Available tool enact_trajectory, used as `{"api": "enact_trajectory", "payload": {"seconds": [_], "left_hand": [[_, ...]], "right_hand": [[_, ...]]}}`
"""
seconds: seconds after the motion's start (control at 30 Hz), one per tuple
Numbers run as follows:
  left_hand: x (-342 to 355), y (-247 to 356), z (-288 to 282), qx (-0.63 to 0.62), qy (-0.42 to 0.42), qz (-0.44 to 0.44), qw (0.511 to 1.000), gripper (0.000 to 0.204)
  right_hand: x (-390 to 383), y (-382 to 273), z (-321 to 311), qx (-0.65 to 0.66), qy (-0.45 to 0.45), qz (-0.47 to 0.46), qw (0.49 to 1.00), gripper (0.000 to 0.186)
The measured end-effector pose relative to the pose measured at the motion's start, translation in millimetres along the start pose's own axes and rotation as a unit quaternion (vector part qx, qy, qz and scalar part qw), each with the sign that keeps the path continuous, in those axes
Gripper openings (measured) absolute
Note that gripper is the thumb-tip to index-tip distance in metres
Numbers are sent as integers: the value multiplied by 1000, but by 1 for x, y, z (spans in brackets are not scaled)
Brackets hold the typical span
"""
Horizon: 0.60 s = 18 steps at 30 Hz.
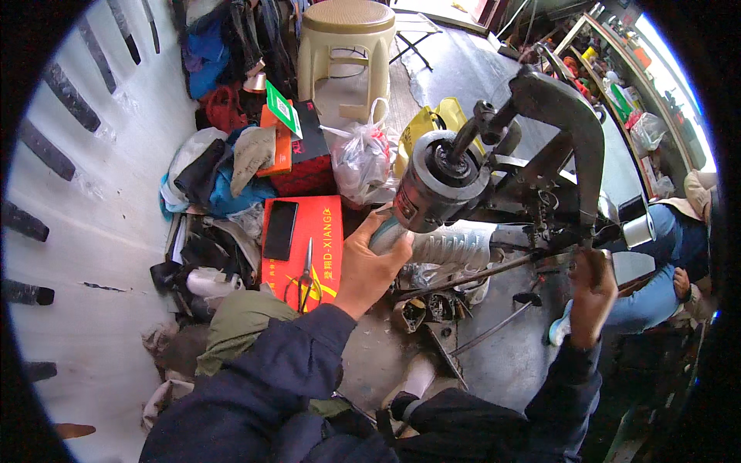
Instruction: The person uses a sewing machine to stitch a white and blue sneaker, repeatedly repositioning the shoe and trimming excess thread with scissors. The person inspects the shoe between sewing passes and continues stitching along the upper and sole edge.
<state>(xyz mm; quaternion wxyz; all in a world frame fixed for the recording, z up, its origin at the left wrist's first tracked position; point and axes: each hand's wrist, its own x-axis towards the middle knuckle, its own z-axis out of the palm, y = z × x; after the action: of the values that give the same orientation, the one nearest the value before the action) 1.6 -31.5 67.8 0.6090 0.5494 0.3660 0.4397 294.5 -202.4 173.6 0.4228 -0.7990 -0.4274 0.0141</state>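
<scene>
My left hand grips the heel end of a light grey laced shoe, which lies under the cylindrical housing of a black hand-cranked sewing machine. The shoe's toe end is partly hidden by metal parts. My right hand is raised at the lower end of the machine's curved arm, fingers curled round something I cannot make out. A white thread spool sits just right of that arm.
A red box with a phone and scissors lies left of my left hand. Bags, cloth and a beige stool stand behind. Another person's jeans-clad leg is at right, near shelves. A metal rod slants low.
</scene>
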Motion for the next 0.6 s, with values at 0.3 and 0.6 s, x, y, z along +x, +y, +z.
{"api": "enact_trajectory", "payload": {"seconds": [0.3,0.6], "left_hand": [[-2,4,0,7,2,12,1000,43],[-2,-2,0,-40,-1,-6,999,44]], "right_hand": [[25,76,-54,-222,-31,115,968,32],[32,219,-58,-218,16,0,976,29]]}}
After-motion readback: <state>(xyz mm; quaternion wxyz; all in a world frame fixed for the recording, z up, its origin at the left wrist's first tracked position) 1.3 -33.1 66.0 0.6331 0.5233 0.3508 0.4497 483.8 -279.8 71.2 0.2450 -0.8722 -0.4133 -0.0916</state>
